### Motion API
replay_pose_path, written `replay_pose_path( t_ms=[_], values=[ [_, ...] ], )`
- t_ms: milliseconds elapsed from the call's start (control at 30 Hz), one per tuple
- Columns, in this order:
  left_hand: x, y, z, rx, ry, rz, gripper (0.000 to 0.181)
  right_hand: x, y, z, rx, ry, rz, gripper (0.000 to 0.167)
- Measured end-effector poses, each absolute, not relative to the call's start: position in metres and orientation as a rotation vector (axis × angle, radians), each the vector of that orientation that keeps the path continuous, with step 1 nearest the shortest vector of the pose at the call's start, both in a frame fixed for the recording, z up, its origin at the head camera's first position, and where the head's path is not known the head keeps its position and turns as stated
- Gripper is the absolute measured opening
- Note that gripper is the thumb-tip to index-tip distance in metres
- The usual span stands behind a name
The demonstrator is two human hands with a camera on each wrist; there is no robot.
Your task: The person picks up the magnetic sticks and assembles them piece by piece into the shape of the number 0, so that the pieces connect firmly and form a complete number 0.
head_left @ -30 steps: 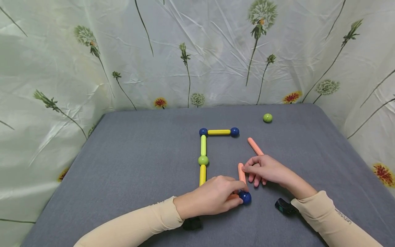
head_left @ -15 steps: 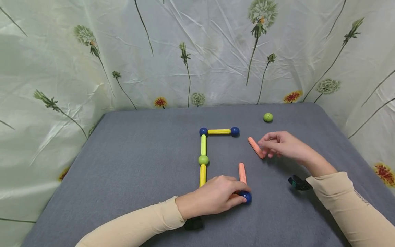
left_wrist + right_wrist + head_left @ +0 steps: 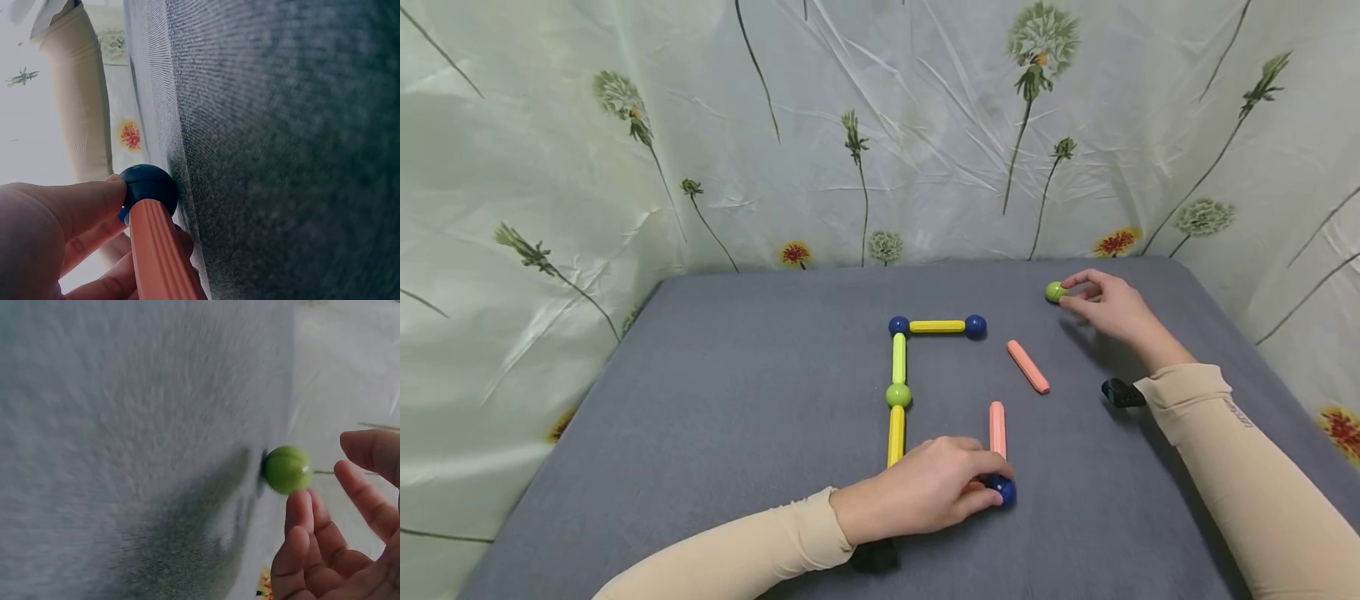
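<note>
My left hand pinches a dark blue ball between thumb and fingers at the near side of the table. In the left wrist view an orange stick joins that ball; the hand hides this stick in the head view. A pink stick runs away from the same ball. At the far right my right hand reaches a loose green ball, its thumb and fingers spread apart. In the right wrist view, fingertips are close to the ball but not closed round it.
A joined line of a yellow stick, green ball, lime stick, blue ball, yellow stick and end blue ball lies mid-table. Another pink stick lies loose on the grey cloth.
My right hand has left the pink stick near the blue ball, passed the loose pink stick, and moved away to the far green ball. The left hand keeps its hold.
</note>
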State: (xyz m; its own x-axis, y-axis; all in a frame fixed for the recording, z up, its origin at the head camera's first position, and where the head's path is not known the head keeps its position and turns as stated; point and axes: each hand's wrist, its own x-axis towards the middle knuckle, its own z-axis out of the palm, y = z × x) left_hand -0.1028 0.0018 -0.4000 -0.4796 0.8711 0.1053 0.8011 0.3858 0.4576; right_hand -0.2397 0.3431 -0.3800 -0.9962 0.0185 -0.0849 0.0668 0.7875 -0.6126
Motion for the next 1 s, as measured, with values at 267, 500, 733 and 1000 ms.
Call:
replay_pose_path(
  t_ms=[267, 500, 733, 1000],
  values=[
    [-0.102, 0.001, -0.400, 1.526, 2.465, 0.706, 0.021, -0.259, 0.346, -0.388, 0.070, 2.889, -0.912, 0.057],
    [-0.103, 0.000, -0.400, 1.519, 2.459, 0.699, 0.023, -0.267, 0.345, -0.393, 0.083, 2.923, -0.902, 0.052],
    [-0.102, -0.001, -0.400, 1.531, 2.465, 0.706, 0.023, -0.268, 0.340, -0.396, 0.106, 2.938, -0.902, 0.047],
    [-0.102, -0.001, -0.401, 1.528, 2.467, 0.708, 0.024, -0.266, 0.339, -0.396, 0.108, 2.946, -0.908, 0.047]
  ],
)
